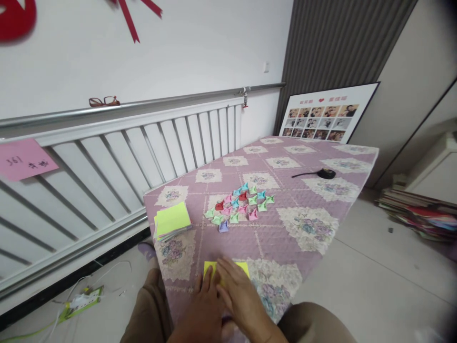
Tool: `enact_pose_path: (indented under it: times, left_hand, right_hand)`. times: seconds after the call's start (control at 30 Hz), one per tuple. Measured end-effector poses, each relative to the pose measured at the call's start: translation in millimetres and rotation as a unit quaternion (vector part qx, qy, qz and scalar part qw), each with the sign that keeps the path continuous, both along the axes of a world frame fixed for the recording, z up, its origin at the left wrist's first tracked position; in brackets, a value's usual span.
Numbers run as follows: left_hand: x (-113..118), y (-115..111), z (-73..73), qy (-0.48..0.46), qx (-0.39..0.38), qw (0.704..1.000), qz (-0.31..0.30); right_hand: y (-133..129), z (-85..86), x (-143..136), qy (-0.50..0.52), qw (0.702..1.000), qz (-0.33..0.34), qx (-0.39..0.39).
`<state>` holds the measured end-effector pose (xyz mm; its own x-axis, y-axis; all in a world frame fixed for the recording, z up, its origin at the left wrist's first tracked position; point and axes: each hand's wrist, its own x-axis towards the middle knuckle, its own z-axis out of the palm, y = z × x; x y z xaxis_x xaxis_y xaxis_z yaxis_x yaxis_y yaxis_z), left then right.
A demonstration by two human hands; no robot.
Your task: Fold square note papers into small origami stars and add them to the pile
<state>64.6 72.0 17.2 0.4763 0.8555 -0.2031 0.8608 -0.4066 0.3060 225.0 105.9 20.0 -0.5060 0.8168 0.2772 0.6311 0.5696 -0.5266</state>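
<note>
You are holding both hands low and close to your body, over the near end of the cloth-covered table [210,245]. Your left hand [207,297] is lying palm down, its fingers spreading and pointing away from you onto the yellow paper [243,267]; it is pressing flat rather than clasping. Your right hand [237,288] is slanting in from the right, its extended fingers pointing forward and left and lying across the paper's middle, close beside the left fingers. It is blurring, so you cannot tell whether it is pinching the sheet.

The paper is lying on the cloth beneath your hands, its far edge running left to right across your view. The showing part is stretching longest that way, but your hands are hiding the near side, so its true long axis is staying unclear. Beyond it, small folded paper pieces [243,209] are sitting grouped, with a paper stack [173,220] lying to their left.
</note>
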Motion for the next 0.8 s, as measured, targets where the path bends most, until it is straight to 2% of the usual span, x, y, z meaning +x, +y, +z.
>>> enact_pose_path:
  times: [0.1,0.2,0.33,0.5,0.67,0.8]
  left_hand:
    - [4.4,-0.5,2.3,0.008,-0.001,1.000,0.008]
    - [8.5,-0.1,7.8,0.022,-0.022,0.999,0.013]
    - [4.7,1.3,12.3,0.024,-0.022,0.999,-0.011]
    - [-17.0,4.2,7.0,0.006,0.006,0.999,-0.053]
    - [-38.6,1.7,2.7,0.036,0.010,0.998,-0.049]
    - [-53.0,-6.5,3.7,0.056,0.031,0.997,-0.033]
  right_hand:
    - [-9.3,2.2,-13.6,-0.011,0.993,0.019,-0.114]
    - [-11.3,3.1,-14.9,-0.022,0.986,0.022,-0.164]
    - [-10.6,0.4,-12.6,-0.036,0.985,0.011,-0.167]
    - [-10.7,-0.9,-14.0,-0.051,0.985,0.007,-0.168]
    - [-11.3,1.0,-14.5,-0.056,0.984,0.016,-0.167]
    - [-12.1,-4.9,-15.4,-0.083,0.984,0.022,-0.158]
